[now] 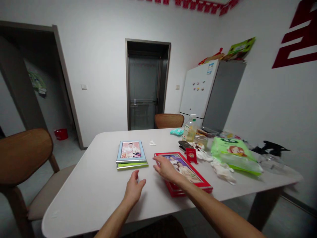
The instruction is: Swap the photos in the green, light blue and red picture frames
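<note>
In the head view, the right hand [165,168] is hovering at the left edge of a red-bordered photo frame [185,168], fingers slightly apart and apparently holding nothing; whether it is touching, I cannot tell. That frame is lying below and to the right of the hand, its long axis running from far left to near right. The left hand [135,189] is hanging empty over the table [81,188], thumb and fingers parted, just short of a blue-bordered photo frame [131,150] lying ahead of it.

Counting: one blue frame is resting on one green frame [132,165]; the red stack is seemingly holding two; one bottle [189,130], one small red card [191,155] and one green tissue pack [231,148] are standing or lying rightward.
</note>
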### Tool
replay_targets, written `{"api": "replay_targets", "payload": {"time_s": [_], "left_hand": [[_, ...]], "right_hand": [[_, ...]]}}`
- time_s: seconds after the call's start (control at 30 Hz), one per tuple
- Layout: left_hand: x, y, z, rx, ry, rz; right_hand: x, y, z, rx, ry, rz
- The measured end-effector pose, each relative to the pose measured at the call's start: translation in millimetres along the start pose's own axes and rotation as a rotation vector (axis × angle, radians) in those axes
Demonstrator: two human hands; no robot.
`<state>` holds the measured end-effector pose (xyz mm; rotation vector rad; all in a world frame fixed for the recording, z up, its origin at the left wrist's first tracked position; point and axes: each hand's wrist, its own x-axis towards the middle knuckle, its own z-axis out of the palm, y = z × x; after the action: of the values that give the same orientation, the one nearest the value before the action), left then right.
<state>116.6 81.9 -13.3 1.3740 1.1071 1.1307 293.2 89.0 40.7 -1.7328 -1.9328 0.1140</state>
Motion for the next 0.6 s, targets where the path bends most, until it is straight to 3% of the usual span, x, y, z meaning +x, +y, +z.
{"api": "replay_targets", "payload": {"time_s": [0.13, 0.27, 0.43, 0.6], "left_hand": [[9.8, -5.2, -34.5, -0.09, 0.12, -0.058], [12.1, -11.0, -49.1, -0.194, 0.169, -0.111], [9.8, -8.7, -53.5, -0.339, 0.166, -0.181], [-2.5, 8.9, -50.9, -0.468, 0.092, -0.195]], "right_hand": [[31.6, -50.6, 45.1, -0.054, -0.073, -0.147], [48.1, -67.7, 67.0, -0.12, -0.088, -0.168], [40.0, -72.3, 68.2, -0.161, -0.101, -0.209], [16.3, -88.3, 54.9, -0.113, -0.068, -0.23]]}}
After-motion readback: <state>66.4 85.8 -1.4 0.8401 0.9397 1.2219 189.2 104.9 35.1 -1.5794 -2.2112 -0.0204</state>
